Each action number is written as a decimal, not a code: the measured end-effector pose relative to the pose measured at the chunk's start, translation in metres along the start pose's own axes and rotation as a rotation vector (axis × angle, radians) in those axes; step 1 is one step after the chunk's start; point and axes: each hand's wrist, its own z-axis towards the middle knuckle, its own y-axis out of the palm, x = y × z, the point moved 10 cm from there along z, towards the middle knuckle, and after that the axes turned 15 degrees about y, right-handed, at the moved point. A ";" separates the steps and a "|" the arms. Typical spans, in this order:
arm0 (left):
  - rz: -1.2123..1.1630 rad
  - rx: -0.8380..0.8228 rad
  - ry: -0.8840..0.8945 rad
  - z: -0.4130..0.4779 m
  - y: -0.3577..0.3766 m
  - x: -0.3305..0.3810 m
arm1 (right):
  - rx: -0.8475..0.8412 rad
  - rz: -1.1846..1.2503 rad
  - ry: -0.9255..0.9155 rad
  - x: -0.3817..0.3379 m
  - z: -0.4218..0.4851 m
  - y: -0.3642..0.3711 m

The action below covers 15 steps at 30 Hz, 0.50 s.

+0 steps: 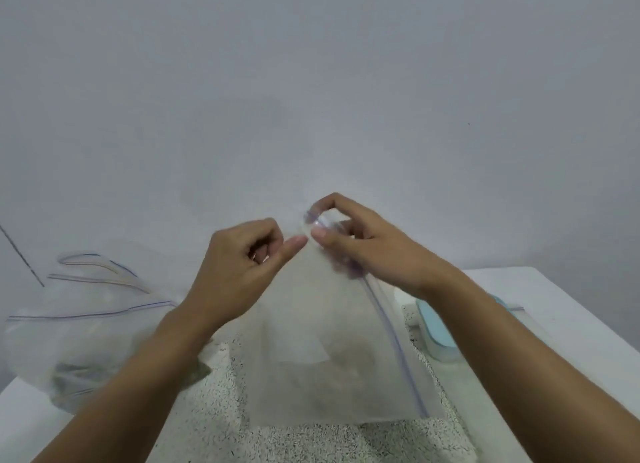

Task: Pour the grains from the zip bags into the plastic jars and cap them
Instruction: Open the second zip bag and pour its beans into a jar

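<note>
A clear zip bag with a blue zip strip hangs upright over the middle of the table, a small heap of pale grains in its bottom. My right hand pinches the bag's top corner at the zip between thumb and forefinger. My left hand is beside it at the same corner, fingers curled and thumb stretched toward the plastic; whether it grips the bag I cannot tell. A plastic jar with a light blue lid stands partly hidden behind the bag and my right forearm.
A pile of several clear zip bags lies at the left of the white table. A speckled mat covers the table's middle near me. A plain grey wall rises behind.
</note>
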 end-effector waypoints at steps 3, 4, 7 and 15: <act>-0.086 0.098 -0.010 0.006 0.002 0.007 | 0.044 -0.073 -0.013 -0.002 -0.011 -0.012; -0.126 0.078 -0.015 0.008 0.009 0.009 | 0.027 -0.097 -0.005 0.001 -0.012 -0.011; -0.175 -0.174 -0.046 0.016 0.047 0.012 | -0.046 -0.138 0.031 0.010 -0.016 -0.008; -0.338 -0.167 -0.066 0.046 0.083 0.034 | 0.030 -0.095 -0.004 0.032 -0.043 -0.067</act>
